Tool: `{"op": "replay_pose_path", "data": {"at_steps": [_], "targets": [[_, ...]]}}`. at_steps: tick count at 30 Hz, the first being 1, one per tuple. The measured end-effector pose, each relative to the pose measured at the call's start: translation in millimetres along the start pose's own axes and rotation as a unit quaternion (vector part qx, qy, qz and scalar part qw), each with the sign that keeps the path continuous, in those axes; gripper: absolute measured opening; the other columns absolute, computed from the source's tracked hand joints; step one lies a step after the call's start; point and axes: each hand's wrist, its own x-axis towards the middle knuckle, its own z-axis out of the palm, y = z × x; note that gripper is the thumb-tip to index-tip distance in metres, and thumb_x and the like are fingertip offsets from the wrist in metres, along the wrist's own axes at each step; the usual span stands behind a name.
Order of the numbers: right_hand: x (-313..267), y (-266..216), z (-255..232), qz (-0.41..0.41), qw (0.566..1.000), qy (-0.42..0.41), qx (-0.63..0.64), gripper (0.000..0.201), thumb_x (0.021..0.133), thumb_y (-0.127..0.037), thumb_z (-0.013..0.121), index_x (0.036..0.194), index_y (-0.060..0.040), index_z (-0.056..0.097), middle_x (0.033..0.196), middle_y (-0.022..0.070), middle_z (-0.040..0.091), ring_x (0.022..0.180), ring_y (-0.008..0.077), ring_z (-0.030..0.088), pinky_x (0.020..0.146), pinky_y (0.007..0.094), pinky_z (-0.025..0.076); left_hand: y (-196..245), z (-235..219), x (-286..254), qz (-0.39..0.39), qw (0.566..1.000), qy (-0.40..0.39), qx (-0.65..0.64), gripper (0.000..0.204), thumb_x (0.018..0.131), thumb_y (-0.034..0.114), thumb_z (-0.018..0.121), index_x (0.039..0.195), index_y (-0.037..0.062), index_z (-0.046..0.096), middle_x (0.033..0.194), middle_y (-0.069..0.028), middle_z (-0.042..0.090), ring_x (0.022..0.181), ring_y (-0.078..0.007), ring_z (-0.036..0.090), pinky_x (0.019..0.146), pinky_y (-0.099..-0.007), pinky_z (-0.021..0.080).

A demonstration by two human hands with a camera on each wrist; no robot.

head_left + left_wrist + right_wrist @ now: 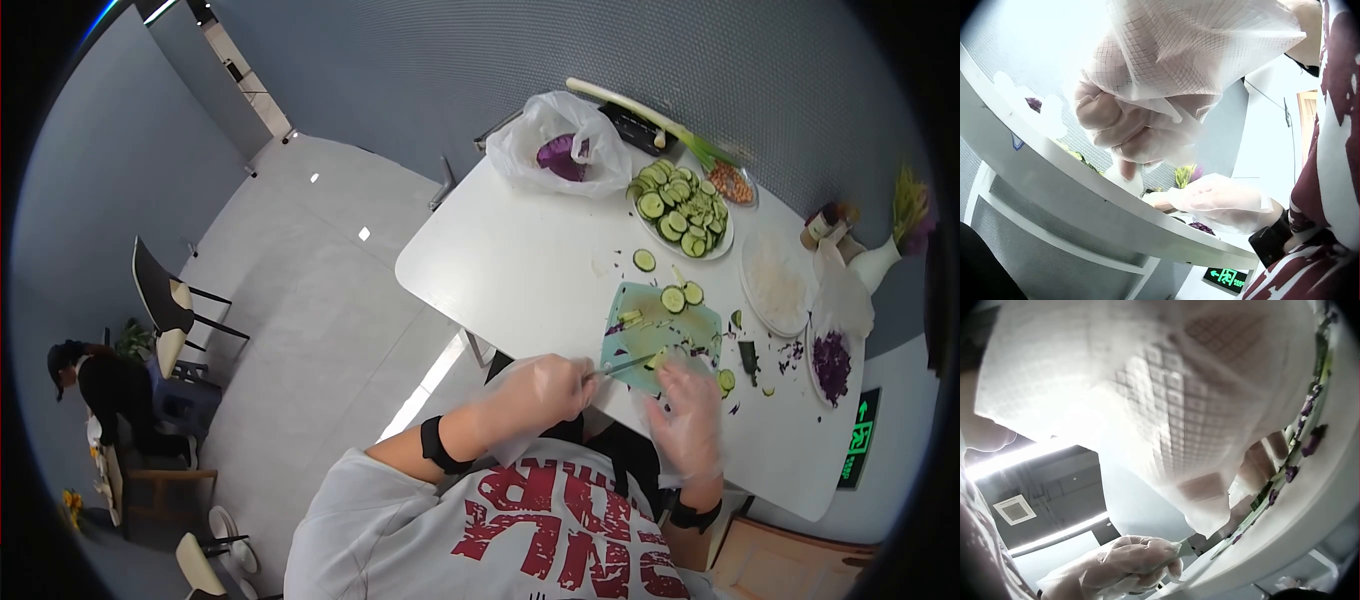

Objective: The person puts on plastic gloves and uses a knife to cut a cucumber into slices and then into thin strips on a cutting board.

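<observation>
Gloved in clear plastic, my left hand [540, 395] grips a knife [622, 366] whose blade reaches over the green cutting board [640, 298]. The left wrist view has this hand [1141, 119] with fingers curled, hiding the blade. My right hand [690, 415], also gloved, holds a cucumber piece [655, 360] at the board's near edge, beside the blade. In the right wrist view its fingers [1257, 465] bend down by a green piece [1263, 497], partly hidden by the glove. Two cucumber slices [673, 299] lie on the board among purple shreds.
Behind the board stand a plate of cucumber slices [655, 206] and a plastic bag [520, 150] with purple cabbage. Plates of white shreds [775, 285] and purple shreds [832, 368] and a white vase [875, 265] are at the right. A person [125, 400] is far left.
</observation>
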Motion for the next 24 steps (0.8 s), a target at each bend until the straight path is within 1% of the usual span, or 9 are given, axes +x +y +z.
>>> {"op": "replay_pose_path", "data": {"at_steps": [1,3,6,9,11,15,19,22,24], "targets": [[0.4,0.6,-0.7,0.001,1.000,-0.007,0.006,0.041,0.086,-0.028,0.072,0.120,-0.0055,0.068,0.129,0.0093,0.064,0.120,0.0274,0.058,0.110,0.0519,0.035,0.6,0.5,0.5,0.003,1.000,0.007,0.000,0.023,0.095,0.024,0.059,0.092,0.0043,0.069,0.056,-0.0111,0.062,0.051,-0.0290,0.063,0.054,-0.0405,0.051],[-0.1,1.2,-0.6,-0.001,1.000,-0.011,0.009,0.041,0.086,-0.028,0.072,0.119,-0.0055,0.068,0.129,0.0090,0.064,0.120,0.0273,0.058,0.109,0.0517,0.035,0.8,2.3,0.8,-0.004,1.000,-0.005,-0.001,0.024,0.097,0.024,0.058,0.092,0.0027,0.068,0.053,-0.0091,0.060,0.048,-0.0252,0.062,0.052,-0.0384,0.050],[-2.7,2.5,3.1,0.005,1.000,-0.008,0.010,0.041,0.086,-0.028,0.071,0.119,-0.0051,0.068,0.129,0.0087,0.064,0.120,0.0266,0.058,0.109,0.0515,0.035,0.8,3.3,-0.5,0.005,1.000,-0.003,-0.014,0.025,0.097,0.024,0.058,0.092,0.0021,0.068,0.053,-0.0099,0.060,0.047,-0.0261,0.062,0.052,-0.0390,0.050],[-4.5,2.9,5.5,-0.016,1.000,0.003,-0.014,0.044,0.086,-0.030,0.070,0.122,-0.0048,0.068,0.130,0.0087,0.063,0.122,0.0258,0.057,0.110,0.0515,0.034,2.9,0.9,-3.5,0.011,1.000,0.009,-0.003,0.025,0.097,0.024,0.058,0.090,0.0021,0.067,0.053,-0.0100,0.060,0.047,-0.0258,0.062,0.052,-0.0389,0.050],[-5.6,0.4,5.6,0.005,0.999,-0.022,-0.023,0.046,0.087,-0.032,0.069,0.124,-0.0047,0.067,0.133,0.0092,0.062,0.124,0.0256,0.056,0.110,0.0516,0.034,2.5,0.3,-5.5,0.014,1.000,0.012,-0.002,0.025,0.097,0.024,0.058,0.089,0.0022,0.067,0.053,-0.0102,0.060,0.048,-0.0261,0.063,0.052,-0.0392,0.050],[-5.4,-3.7,6.1,0.008,0.999,-0.021,-0.036,0.047,0.087,-0.033,0.069,0.125,-0.0046,0.066,0.135,0.0099,0.060,0.125,0.0257,0.055,0.111,0.0512,0.033,2.0,-0.8,-12.3,0.016,0.999,0.026,-0.009,0.025,0.097,0.024,0.058,0.086,0.0023,0.066,0.054,-0.0106,0.061,0.049,-0.0268,0.063,0.053,-0.0393,0.051],[-3.5,-7.3,4.1,0.016,0.999,-0.030,-0.034,0.048,0.086,-0.032,0.069,0.126,-0.0041,0.066,0.136,0.0110,0.060,0.125,0.0279,0.055,0.111,0.0496,0.034,1.7,-4.1,-19.2,0.026,0.999,0.036,0.001,0.026,0.096,0.025,0.058,0.086,0.0024,0.066,0.054,-0.0096,0.061,0.049,-0.0258,0.064,0.053,-0.0386,0.051],[-4.6,-6.0,6.9,0.024,0.999,-0.032,-0.029,0.048,0.086,-0.031,0.069,0.125,-0.0038,0.066,0.137,0.0122,0.059,0.125,0.0294,0.055,0.110,0.0492,0.034,1.3,-2.6,-22.9,0.035,0.997,0.062,0.019,0.026,0.096,0.025,0.057,0.087,0.0020,0.067,0.054,-0.0094,0.062,0.048,-0.0242,0.064,0.053,-0.0376,0.052],[-5.2,-5.1,9.8,0.025,0.999,-0.032,-0.027,0.048,0.085,-0.031,0.069,0.125,-0.0037,0.066,0.137,0.0128,0.059,0.125,0.0300,0.055,0.110,0.0492,0.035,6.7,-7.8,-26.3,-0.014,0.999,0.026,-0.037,0.026,0.097,0.024,0.057,0.088,0.0019,0.068,0.056,-0.0097,0.064,0.048,-0.0229,0.065,0.053,-0.0373,0.053]]}}
